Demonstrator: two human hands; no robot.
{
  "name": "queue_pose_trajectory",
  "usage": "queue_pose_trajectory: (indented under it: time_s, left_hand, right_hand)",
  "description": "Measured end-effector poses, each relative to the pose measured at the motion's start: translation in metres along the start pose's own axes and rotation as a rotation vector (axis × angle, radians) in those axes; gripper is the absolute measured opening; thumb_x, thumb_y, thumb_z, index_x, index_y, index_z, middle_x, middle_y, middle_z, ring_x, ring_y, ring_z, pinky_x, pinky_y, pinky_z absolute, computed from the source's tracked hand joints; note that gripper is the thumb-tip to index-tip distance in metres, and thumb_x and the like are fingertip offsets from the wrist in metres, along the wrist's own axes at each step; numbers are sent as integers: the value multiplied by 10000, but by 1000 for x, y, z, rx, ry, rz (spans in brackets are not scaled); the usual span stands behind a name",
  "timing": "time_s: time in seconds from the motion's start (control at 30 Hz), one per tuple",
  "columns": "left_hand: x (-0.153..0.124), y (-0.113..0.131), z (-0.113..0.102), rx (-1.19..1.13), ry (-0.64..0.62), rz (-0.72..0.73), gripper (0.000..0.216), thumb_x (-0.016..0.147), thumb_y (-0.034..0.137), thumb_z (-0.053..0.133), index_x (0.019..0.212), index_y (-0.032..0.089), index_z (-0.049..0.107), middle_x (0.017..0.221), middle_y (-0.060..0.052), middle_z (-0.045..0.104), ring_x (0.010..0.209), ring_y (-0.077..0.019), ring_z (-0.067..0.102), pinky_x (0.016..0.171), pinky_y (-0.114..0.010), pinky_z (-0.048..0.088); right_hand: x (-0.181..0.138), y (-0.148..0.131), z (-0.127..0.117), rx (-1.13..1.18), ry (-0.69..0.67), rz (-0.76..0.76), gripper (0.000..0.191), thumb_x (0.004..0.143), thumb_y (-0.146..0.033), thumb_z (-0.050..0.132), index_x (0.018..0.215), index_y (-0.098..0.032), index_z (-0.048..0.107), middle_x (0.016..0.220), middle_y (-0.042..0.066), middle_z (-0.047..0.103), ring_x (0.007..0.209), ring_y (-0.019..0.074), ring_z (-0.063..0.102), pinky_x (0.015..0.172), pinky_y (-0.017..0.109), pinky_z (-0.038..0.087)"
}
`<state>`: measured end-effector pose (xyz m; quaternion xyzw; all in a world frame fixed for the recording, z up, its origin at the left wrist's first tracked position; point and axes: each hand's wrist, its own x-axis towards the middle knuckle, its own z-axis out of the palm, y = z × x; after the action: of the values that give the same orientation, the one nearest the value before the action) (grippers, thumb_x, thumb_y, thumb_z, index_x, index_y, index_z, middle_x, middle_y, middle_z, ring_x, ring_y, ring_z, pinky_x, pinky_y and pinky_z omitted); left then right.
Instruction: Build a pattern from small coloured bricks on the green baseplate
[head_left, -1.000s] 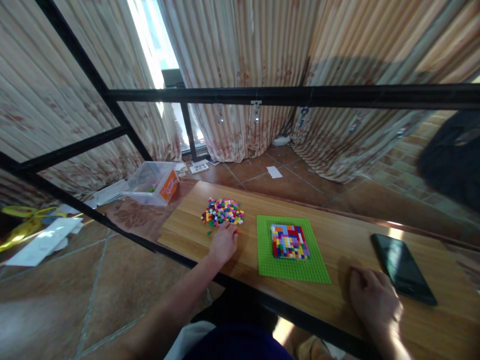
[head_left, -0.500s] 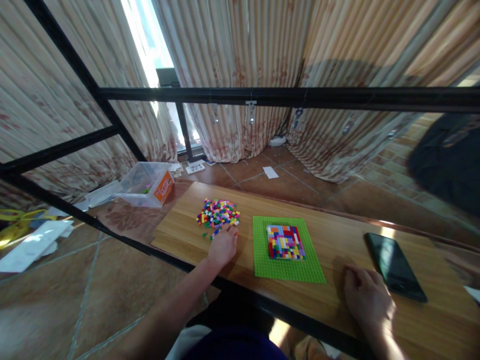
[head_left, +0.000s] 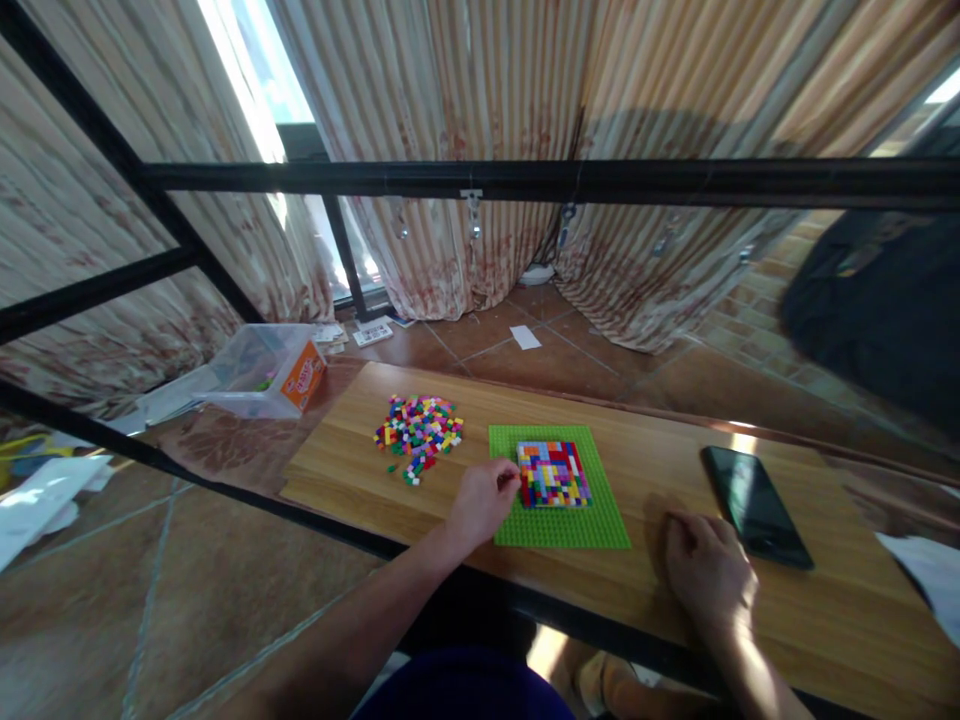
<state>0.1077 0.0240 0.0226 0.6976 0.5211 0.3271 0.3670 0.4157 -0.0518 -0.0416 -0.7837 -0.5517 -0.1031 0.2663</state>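
A green baseplate [head_left: 559, 521] lies on the wooden table [head_left: 345, 470], with a square of many-coloured small bricks [head_left: 553, 473] pressed on its middle. My left hand [head_left: 484, 498] rests at the plate's left edge, fingers pinched together at the square's left side; whatever they hold is too small to make out. Left of it lies a loose pile of small coloured bricks [head_left: 417, 431]. My right hand [head_left: 705, 570] lies on the table to the right of the plate, fingers curled down, nothing visible in it.
A black phone [head_left: 754, 505] lies on the table right of my right hand. A clear plastic box with an orange label [head_left: 270, 370] stands beyond the table's left end. A black metal frame bar [head_left: 525, 180] crosses in front of curtains. Papers lie on the tiled floor.
My left hand has moved right from the loose brick pile to the left edge of the brick square on the green plate. My right hand has stayed put.
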Motion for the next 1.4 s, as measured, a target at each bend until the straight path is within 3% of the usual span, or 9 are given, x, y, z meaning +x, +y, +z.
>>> queue_pose_trajectory:
  time_s: [0.63,0.9,1.0,1.13,1.4]
  left_hand:
    - [17,-6,13,-102,-2,-114,47,773,192,669,745,183,631,696,11,662,689,-144,625,660,-254,461]
    - [15,-16,10,-335,-72,-141,156,692,136,698,808,176,602,754,19,660,720,-126,633,689,-245,496]
    - [14,-16,8,-386,-79,-191,86,759,194,647,831,173,605,743,15,656,676,-116,627,640,-232,487]
    - [18,-14,11,-343,-58,-262,123,832,294,598,811,173,610,677,21,635,605,-112,612,569,-221,461]
    - [20,-12,16,-208,12,-189,133,811,291,641,747,178,612,636,24,624,615,-117,593,591,-228,451]
  right_hand:
    - [1,-4,-3,30,1,15,221,905,-287,535,925,-182,728,952,74,677,803,179,590,640,282,392]
    - [1,-5,-4,33,15,22,215,907,-289,538,926,-183,724,950,69,677,814,179,591,641,275,385]
    - [0,-6,-4,40,9,26,220,909,-295,537,928,-180,724,957,72,675,819,179,592,640,273,381]
    - [1,-6,-5,52,10,27,215,908,-296,547,940,-180,724,960,73,674,822,177,592,644,272,382]
    - [0,-8,-7,31,9,50,211,907,-291,556,933,-181,734,956,69,679,773,162,581,631,270,379]
